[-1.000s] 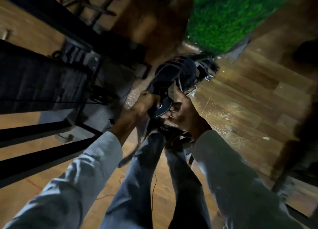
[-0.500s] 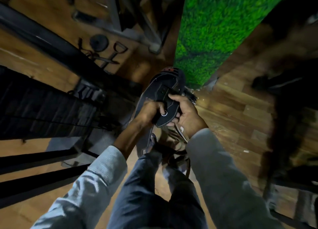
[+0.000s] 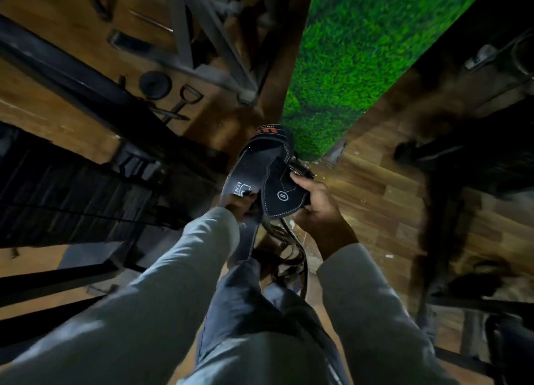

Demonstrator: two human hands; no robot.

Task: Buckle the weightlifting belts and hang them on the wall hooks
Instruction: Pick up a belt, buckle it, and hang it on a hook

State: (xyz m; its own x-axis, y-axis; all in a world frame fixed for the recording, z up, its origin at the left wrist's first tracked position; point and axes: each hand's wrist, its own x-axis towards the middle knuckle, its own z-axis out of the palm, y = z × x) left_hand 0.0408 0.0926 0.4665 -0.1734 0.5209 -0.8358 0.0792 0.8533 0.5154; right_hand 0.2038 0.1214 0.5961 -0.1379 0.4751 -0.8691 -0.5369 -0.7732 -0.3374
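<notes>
Black weightlifting belt [image 3: 254, 170], looped above the person's legs, was gripped by both hands: the left hand [image 3: 241, 206] held its wide panel, the right hand [image 3: 313, 204] clasped the overlapping end marked S, straps hanging below.

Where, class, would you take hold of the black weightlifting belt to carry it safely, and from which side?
Probably at the narrow strap ends where the weightlifting belt overlaps, coming from below. The tongue marked S is slim enough for fingers to wrap, as the right hand and left hand do. The wide padded back is probably too broad to close fingers round.
</notes>
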